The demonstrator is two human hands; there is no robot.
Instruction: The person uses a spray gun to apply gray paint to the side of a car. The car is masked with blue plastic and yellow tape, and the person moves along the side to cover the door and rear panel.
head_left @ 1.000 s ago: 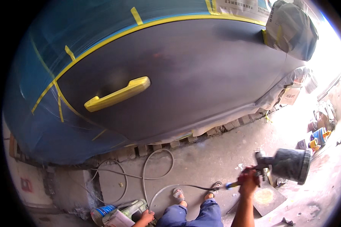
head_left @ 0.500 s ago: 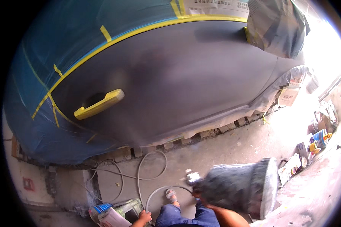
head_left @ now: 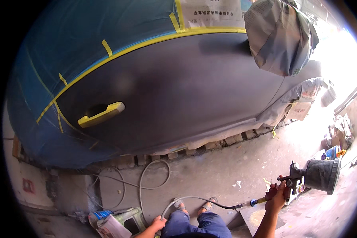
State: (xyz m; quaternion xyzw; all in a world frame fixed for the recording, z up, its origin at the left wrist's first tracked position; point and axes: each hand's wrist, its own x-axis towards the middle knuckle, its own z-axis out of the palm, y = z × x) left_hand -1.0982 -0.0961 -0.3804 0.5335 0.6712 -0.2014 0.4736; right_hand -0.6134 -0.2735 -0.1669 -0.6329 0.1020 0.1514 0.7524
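My right hand [head_left: 279,195] grips a spray gun [head_left: 294,178] with a dark cup [head_left: 321,176], held out at the lower right, away from the car. A grey hose [head_left: 178,200] runs from the gun's handle to my left hand [head_left: 158,223], which holds it beside a pale green stool [head_left: 138,215]. Above them the dark grey car door [head_left: 178,91] fills the middle, with its handle [head_left: 101,115] covered in yellow tape. Blue plastic sheeting [head_left: 67,43] and newspaper [head_left: 210,14] mask the surrounding body, and grey paper [head_left: 277,39] wraps the mirror.
Loops of hose [head_left: 154,186] lie on the concrete floor [head_left: 210,174] around my sandalled feet [head_left: 207,206]. Cans [head_left: 331,152] and bundled items [head_left: 341,131] stand along the wall at the right. A raised concrete block [head_left: 75,190] is at the left, and bricks [head_left: 230,141] line the car's underside.
Half a second ago the gun's cup was large and low near the camera; it is now farther right and smaller. The faint haze by the door handle has thinned, and my view has shifted slightly.
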